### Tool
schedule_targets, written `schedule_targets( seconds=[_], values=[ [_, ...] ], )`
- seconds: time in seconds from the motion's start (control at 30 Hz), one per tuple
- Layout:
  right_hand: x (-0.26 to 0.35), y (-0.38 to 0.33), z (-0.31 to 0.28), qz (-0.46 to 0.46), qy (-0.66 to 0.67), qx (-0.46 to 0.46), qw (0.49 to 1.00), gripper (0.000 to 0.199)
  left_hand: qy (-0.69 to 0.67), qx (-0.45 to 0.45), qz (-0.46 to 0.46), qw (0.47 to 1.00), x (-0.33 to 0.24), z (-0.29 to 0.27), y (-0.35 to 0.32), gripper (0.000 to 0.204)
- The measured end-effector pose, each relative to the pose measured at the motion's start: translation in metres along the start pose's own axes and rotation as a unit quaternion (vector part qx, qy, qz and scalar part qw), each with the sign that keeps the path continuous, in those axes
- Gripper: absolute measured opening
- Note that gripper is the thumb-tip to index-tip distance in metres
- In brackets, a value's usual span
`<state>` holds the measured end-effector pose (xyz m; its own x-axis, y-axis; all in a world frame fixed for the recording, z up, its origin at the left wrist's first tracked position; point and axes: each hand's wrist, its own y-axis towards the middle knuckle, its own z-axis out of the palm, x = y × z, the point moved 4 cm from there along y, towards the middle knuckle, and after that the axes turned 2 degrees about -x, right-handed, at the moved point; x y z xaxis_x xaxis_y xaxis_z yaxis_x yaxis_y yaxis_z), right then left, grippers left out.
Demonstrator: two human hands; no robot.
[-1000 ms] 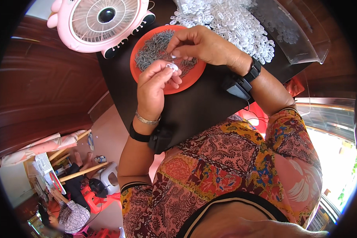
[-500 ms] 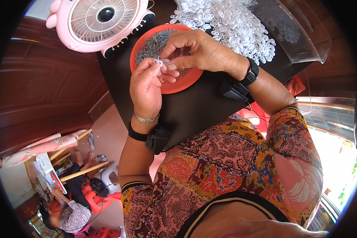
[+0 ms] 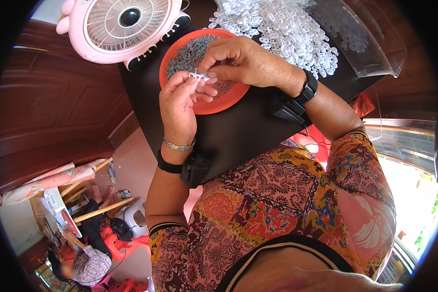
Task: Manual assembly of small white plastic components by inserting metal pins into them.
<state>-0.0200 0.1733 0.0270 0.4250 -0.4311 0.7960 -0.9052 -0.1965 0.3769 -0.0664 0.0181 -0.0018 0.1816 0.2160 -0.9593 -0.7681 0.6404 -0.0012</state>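
Note:
Over the orange bowl [image 3: 218, 108], my left hand [image 3: 180, 109] pinches a small white plastic piece [image 3: 198, 76] with rounded holes between thumb and fingertips. My right hand [image 3: 248, 63] comes in from the right, its thumb and forefinger closed at the right end of that same piece. A bit of grey shows at the piece's upper edge; whether a separate part sits there is too small to tell. Below the hands, the bowl holds a heap of small grey screw-like parts [image 3: 187, 56], partly covered by my fingers.
A pink fan [image 3: 78, 29] stands at the far left of the black table [image 3: 228, 138]. Many white oval pieces [image 3: 297, 41] are heaped behind the bowl, beside a clear plastic bin [image 3: 374, 53]. At lower left another person [image 3: 90, 265] sits near red stools.
The white piece has turned between my fingers and more of its length shows. My right thumb has shifted slightly up along it. Both forearms stay nearly where they were.

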Motion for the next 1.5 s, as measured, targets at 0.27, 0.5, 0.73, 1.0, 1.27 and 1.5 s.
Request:
schedule_targets(
  seconds=[0.27,0.5,0.73,1.0,1.27,1.5],
  values=[
    [-0.003,0.000,0.006,0.059,0.038,-0.038,0.997,0.016,-0.053,-0.018,0.019,0.998,0.003,0.000,-0.001,0.018],
    [-0.009,-0.001,0.003,0.050,0.082,-0.068,0.993,0.013,-0.027,-0.026,0.020,0.999,-0.003,0.004,-0.002,0.018],
    [-0.003,-0.001,0.002,0.020,0.004,-0.045,0.999,0.015,0.025,-0.012,0.012,1.000,-0.001,0.003,-0.002,0.019],
    [-0.019,-0.001,0.006,0.138,0.203,-0.026,0.969,0.021,-0.007,-0.001,0.026,1.000,-0.001,0.008,-0.002,0.019],
    [-0.027,0.000,-0.003,0.184,0.295,-0.061,0.936,0.020,0.070,-0.041,0.035,0.996,0.001,0.004,-0.004,0.015],
    [-0.022,-0.001,0.000,0.181,0.289,-0.057,0.938,0.018,0.095,-0.064,0.031,0.993,0.000,0.005,-0.004,0.015]
  ],
)
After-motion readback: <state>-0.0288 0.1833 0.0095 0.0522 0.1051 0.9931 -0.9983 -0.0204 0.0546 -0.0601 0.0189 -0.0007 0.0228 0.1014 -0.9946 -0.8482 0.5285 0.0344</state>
